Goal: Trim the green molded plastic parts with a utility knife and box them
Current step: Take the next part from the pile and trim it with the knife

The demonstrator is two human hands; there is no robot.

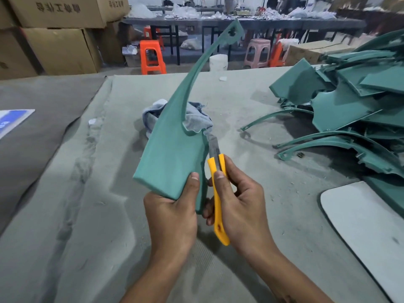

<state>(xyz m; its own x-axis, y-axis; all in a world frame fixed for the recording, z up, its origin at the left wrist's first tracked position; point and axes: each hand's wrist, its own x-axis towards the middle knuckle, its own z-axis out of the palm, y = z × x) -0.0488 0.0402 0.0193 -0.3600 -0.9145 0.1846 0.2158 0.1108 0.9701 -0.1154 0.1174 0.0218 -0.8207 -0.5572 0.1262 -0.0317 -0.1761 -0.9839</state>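
While hands grip green part [172, 158] and utility knife [216, 193], grey felt-covered table [65, 215], cardboard boxes [59, 40], orange stools [152, 56].

Both forearms reached forward from the bottom of the view, bare, converging toward the middle. The left hand [172, 213] was raised with its palm turned up, its thumb pressed flat on the near face of a green part [172, 154] and its fingers hidden behind. The right hand [238, 206] was wrapped around a yellow knife [217, 200], thumb along the handle, close beside the left.
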